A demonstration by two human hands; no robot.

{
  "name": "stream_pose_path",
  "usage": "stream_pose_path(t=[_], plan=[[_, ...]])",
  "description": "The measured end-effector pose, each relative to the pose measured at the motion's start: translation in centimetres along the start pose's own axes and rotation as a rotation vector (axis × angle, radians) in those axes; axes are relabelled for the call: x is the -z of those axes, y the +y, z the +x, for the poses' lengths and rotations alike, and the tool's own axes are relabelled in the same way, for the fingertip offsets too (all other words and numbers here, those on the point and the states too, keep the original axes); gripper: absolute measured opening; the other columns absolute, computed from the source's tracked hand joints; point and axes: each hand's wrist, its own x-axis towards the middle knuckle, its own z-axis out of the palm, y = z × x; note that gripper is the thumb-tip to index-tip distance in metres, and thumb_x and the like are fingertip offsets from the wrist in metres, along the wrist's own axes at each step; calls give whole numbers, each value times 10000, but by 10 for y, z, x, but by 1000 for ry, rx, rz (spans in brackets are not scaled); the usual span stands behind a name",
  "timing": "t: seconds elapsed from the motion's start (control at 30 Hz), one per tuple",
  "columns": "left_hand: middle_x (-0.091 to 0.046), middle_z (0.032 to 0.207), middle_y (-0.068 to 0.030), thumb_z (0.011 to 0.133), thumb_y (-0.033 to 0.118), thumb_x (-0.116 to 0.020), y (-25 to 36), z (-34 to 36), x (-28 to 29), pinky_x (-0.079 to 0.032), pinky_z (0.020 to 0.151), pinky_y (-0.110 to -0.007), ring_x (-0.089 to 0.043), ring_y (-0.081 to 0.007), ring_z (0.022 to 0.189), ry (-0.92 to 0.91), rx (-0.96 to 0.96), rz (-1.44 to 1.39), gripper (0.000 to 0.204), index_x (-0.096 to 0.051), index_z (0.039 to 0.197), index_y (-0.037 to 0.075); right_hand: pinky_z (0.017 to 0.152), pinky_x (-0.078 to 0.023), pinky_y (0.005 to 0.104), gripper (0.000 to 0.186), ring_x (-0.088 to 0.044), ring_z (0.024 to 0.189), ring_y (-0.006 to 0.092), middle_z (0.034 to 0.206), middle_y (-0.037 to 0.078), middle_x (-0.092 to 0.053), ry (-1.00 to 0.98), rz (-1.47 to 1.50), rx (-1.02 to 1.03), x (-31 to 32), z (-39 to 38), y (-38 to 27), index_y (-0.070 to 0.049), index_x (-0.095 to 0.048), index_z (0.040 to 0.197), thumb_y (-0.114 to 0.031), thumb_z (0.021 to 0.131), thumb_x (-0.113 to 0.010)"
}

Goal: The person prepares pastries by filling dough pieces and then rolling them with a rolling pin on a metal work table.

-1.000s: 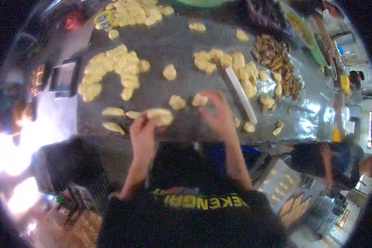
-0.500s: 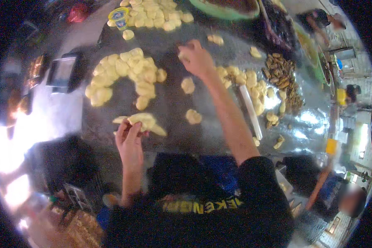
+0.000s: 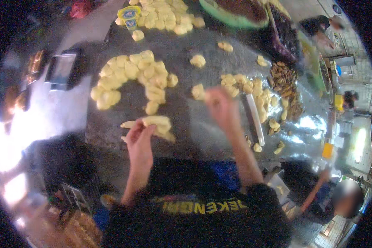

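Observation:
My left hand (image 3: 137, 134) grips a pale, folded dough piece (image 3: 157, 124) above more dough strips (image 3: 127, 125). My right hand (image 3: 218, 101) is motion-blurred beside a dough lump (image 3: 198, 92), and what its fingers hold, if anything, cannot be made out. A curved heap of dough rounds (image 3: 111, 70) lies beyond my left hand. Right of my right hand are more dough lumps (image 3: 260, 99) and a long white rolling pin (image 3: 255, 120). A single dough ball (image 3: 197, 61) sits farther back.
The dark worktop (image 3: 99, 130) also carries another dough heap (image 3: 163, 16), a yellow-lidded cup (image 3: 129, 17), a green basin (image 3: 207, 9) and brown pieces (image 3: 283, 80). A metal tray (image 3: 62, 70) lies left. Other people (image 3: 318, 198) are at the lower and upper right (image 3: 318, 27).
My right hand has come back toward me from the far middle, where a dough ball now lies. My left hand keeps hold of its dough. The view has shifted slightly.

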Motion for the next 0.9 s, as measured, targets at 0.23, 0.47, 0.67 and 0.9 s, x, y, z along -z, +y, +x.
stream_pose_path(t=[0.23, 0.47, 0.67, 0.9], plan=[[-673, 899, -39, 861, 64, -628, 12, -5, -42, -497, 683, -228, -623, -110, 795, -155, 79, -4, 195, -656, 1040, -7, 813, -510, 402, 341, -613, 974, 335, 1043, 133, -631, 452, -686, 417, -2, 140, 43, -112, -618, 1165, -89, 827, -657], [-675, 879, -39, 870, 102, -636, 4, -13, -51, -492, 695, -234, -619, -106, 780, -232, 45, 164, 219, -662, 1055, -12, 809, -506, 358, 356, -639, 940, 338, 1082, 160, -641, -215, 474, 64, 3, -40, -63, -57, -611, 1169, -130, 834, -705], [-673, 1022, -82, 846, 43, -625, -21, -37, -61, -507, 829, -290, -639, -170, 916, -388, 255, -4, 316, -611, 1154, -23, 795, -505, 359, 282, -653, 906, 309, 957, 165, -666, 200, 106, 95, 9, -109, -53, -18, -671, 1021, -173, 799, -750], [-657, 1118, -154, 763, 51, -660, -41, -115, -134, -417, 1030, -409, -599, -318, 1137, -503, -1037, 636, 428, -617, 1189, 44, 831, -515, 339, 197, -667, 925, 233, 1034, 128, -689, 119, 791, -49, 63, -178, -2, 7, -701, 973, -58, 789, -676]])
